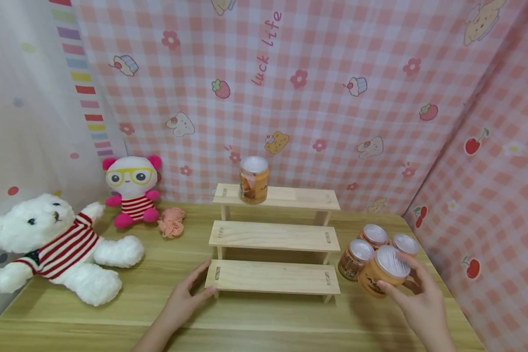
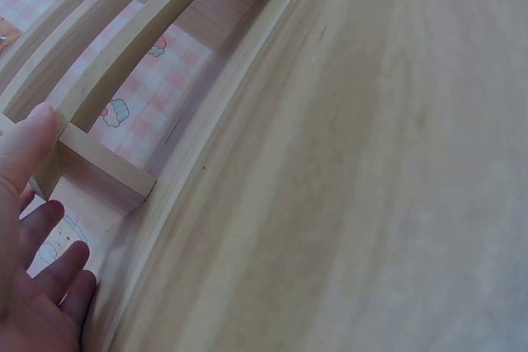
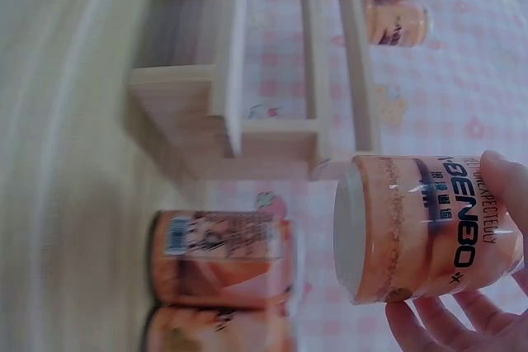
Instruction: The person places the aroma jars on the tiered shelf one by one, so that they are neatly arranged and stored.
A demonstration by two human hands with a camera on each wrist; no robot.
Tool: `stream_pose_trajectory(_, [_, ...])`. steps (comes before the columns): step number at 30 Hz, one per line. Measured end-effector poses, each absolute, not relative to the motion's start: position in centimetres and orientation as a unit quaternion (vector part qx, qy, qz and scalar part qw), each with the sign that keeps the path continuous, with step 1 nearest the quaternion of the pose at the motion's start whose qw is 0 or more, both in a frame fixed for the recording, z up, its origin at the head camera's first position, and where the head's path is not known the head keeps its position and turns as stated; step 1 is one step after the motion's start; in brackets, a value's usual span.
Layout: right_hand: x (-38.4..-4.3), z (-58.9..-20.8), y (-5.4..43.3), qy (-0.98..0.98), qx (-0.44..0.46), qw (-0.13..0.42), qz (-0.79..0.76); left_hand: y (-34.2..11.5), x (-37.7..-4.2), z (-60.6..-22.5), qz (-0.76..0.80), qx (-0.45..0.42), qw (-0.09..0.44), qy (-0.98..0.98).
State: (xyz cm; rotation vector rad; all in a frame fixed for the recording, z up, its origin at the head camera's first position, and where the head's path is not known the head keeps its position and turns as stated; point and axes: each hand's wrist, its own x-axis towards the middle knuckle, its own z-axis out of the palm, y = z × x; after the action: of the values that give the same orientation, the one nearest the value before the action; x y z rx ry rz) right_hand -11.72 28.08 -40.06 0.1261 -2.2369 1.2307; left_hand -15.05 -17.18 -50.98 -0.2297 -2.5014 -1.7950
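My right hand (image 1: 422,298) grips an orange can (image 1: 380,274) with a clear ridged lid. In the right wrist view this can (image 3: 429,228) is raised off the table, thumb on one side and fingers on the other. Behind it stand several similar cans (image 1: 354,261) on the table, right of the three-step wooden shelf (image 1: 273,276). Another can (image 1: 253,181) sits on the top step, left of its middle. At the shelf's lower left end is my left hand (image 1: 187,296); in the left wrist view its thumb (image 2: 33,142) rests on the bottom step's corner, fingers spread alongside.
A white teddy bear (image 1: 66,244) in a striped shirt sits at the table's left. Near the back are a pink-eared panda toy (image 1: 134,190) and a bundle of peach yarn (image 1: 171,222). Checked pink cloth (image 1: 299,107) hangs behind and along the right side.
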Motion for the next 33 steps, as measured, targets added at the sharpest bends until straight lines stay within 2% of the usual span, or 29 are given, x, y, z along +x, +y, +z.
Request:
stream_pose_trajectory(6, [-12.5,-38.0,27.5,-0.833,0.078,0.293,0.463,-17.2,-15.0,-51.0,-0.579,-0.078,0.032,-0.811])
stream_pose_trajectory(16, [-13.7,-35.3,26.2,-0.845,0.095,0.271,0.451,-17.0,-15.0,-50.9,-0.592,-0.072,0.028,-0.802])
stream_pose_trajectory(24, [-15.6,-33.9,24.5,-0.810,0.159,0.272,0.495,-17.0,-15.0,-51.0,-0.589,-0.074,0.029,-0.804])
stream_pose_trajectory(33, [-17.7,-32.5,22.3,-0.810,0.153,0.243,0.511,-17.0,-15.0,-50.9,-0.594,-0.075,0.029,-0.800])
